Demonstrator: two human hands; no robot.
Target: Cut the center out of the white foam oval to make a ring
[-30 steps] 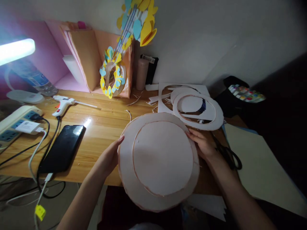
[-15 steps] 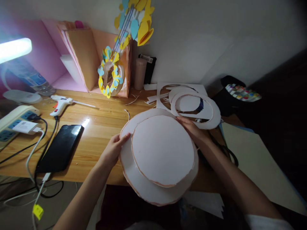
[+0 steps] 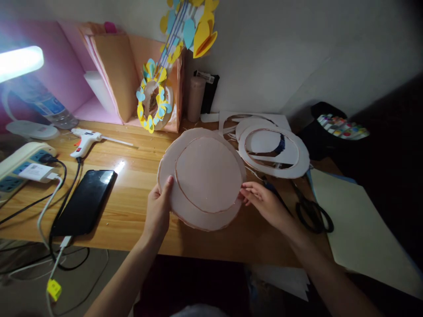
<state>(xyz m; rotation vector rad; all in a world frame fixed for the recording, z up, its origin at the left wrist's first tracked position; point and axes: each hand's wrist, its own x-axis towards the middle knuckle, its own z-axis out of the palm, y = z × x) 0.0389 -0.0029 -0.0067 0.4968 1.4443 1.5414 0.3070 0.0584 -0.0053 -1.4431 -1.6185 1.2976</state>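
A layered round board disc (image 3: 209, 174), a smaller circle on top of a larger one, is held tilted over the desk. Its rough edges show a brownish outline and its face looks greyish-pink in this light. My left hand (image 3: 159, 207) grips the left rim, thumb on the upper face and fingers hidden beneath. At the right rim, the bent fingertips of my right hand (image 3: 261, 200) pinch the edge. Black-handled scissors (image 3: 313, 215) lie to the right of that hand. Behind it are white cut-out board rings (image 3: 302, 154).
A white glue gun (image 3: 86, 141), a black phone (image 3: 84, 202) and a power strip (image 3: 20, 165) with cables occupy the left. A yellow-and-blue paper-petal decoration (image 3: 154, 103) stands at the back before a pink shelf box (image 3: 112, 79). Markers (image 3: 343, 127) sit at right.
The disc has moved away from me and levelled, its face turning darker. My right hand has slid from the far right rim down to the near right edge, uncovering the scissors.
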